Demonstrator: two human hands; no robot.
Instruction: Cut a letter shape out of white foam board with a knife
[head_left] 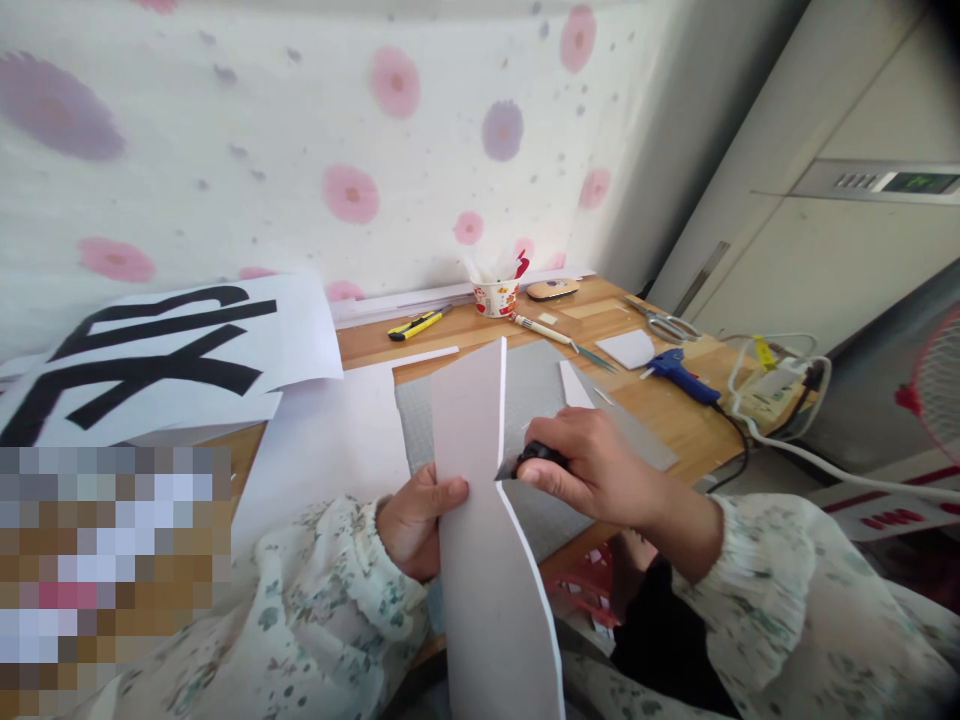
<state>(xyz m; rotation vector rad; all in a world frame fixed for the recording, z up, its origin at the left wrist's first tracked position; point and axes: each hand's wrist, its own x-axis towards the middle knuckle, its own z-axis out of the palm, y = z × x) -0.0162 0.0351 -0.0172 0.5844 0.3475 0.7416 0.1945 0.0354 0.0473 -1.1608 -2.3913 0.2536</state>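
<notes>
Above the wooden bench (600, 305), a white board (480, 560) stands on end near the body, its long edge turned toward the right hand (592, 465). The left hand (416, 515) pinches its opposite side, thumb across the face and fingers tucked behind. The right hand is closed around a dark-handled cutter (541, 456), and its blade (508, 469) meets the board's edge at a small nick, where the straight upper stretch gives way to a curving lower one.

I judge this to be a trimming or shaping stroke, partway along the edge; which way the blade travels I cannot tell. A further stroke would call for a firm left grip, with that thumb clear of the blade's line, and a shallow, even angle so that the blade shaves rather than digs in. Held up like this, the board has little visible backing and could flex or tear at the nick.

Behind it lies a grey mat (420, 420). Farther back are a yellow utility knife (417, 326) and a patterned tub (496, 297); scissors (664, 322) and a blue glue gun (686, 377) rest toward the right.
</notes>
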